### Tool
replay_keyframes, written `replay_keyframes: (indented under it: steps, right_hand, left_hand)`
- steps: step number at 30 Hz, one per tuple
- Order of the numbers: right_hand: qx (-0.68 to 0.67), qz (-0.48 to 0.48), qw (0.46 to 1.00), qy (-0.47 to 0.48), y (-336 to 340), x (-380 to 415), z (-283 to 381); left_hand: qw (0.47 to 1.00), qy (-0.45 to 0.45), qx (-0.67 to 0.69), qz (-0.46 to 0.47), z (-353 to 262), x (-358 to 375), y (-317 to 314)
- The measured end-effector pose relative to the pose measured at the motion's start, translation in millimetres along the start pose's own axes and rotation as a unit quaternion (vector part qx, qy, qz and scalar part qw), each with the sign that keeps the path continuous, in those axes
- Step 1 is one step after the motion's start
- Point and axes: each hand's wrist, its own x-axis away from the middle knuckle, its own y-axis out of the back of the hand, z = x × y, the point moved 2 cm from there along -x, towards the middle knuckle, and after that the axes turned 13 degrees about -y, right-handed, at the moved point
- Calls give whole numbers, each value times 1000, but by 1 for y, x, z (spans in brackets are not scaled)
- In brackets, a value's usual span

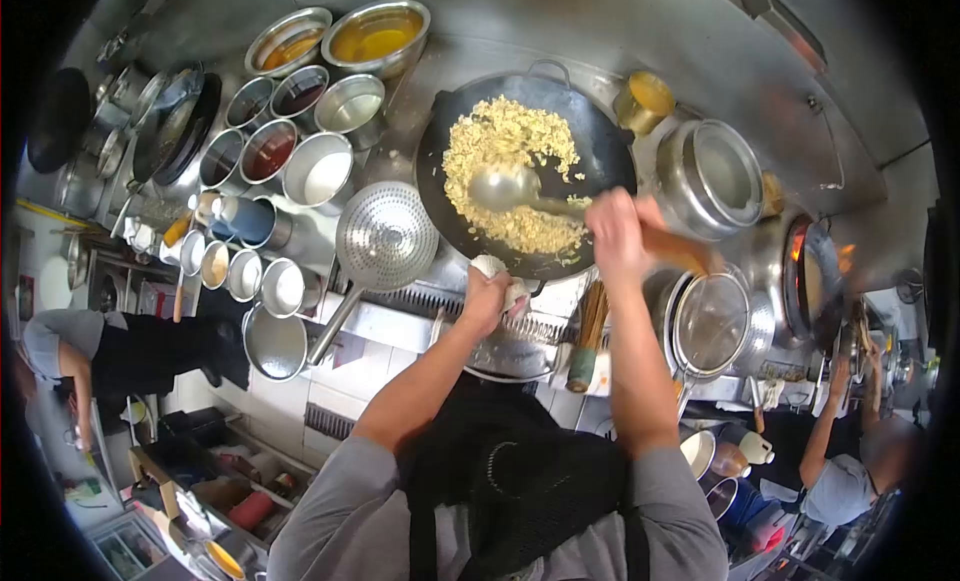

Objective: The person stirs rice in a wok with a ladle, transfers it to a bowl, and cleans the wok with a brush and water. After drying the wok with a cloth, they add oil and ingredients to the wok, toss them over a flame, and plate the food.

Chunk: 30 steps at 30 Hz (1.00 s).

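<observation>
A dark wok (605, 146) sits on the range in front of me, with pale yellow food (510, 131) like egg fried rice spread inside. My right hand (618, 231) is wrapped round the wooden handle of a ladle (505, 188), slightly blurred. The ladle's metal bowl rests among the food. At the wok's near rim, my left hand (483, 303) grips a folded light cloth (490, 267). The cloth hides whatever part of the rim or handle lies under it.
A perforated skimmer (388, 236) lies left of the wok, beside several metal seasoning pots (318, 169). A bamboo brush (590, 326) stands at the near edge. Right are a lidded pot (720, 171), a wire strainer (712, 326) and flames (846, 256). Co-workers (850, 481) work at both sides.
</observation>
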Motion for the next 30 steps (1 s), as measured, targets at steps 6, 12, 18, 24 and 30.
replay_keyframes:
  steps: [6, 12, 18, 24, 30]
  right_hand:
    - [40, -108, 993, -2, 3, 19, 34]
    - [8, 66, 998, -19, 23, 88, 65]
    - [149, 100, 977, 114, 9, 68, 85]
    - [273, -37, 961, -10, 5, 100, 50]
    - [13, 106, 985, 133, -48, 47, 140]
  left_hand:
    - [991, -44, -129, 12, -8, 84, 0]
    - [980, -156, -77, 97, 0, 130, 5]
    - [998, -49, 13, -37, -18, 122, -20]
    - [995, -98, 22, 20, 36, 72, -21]
    - [988, -152, 8, -7, 33, 97, -6]
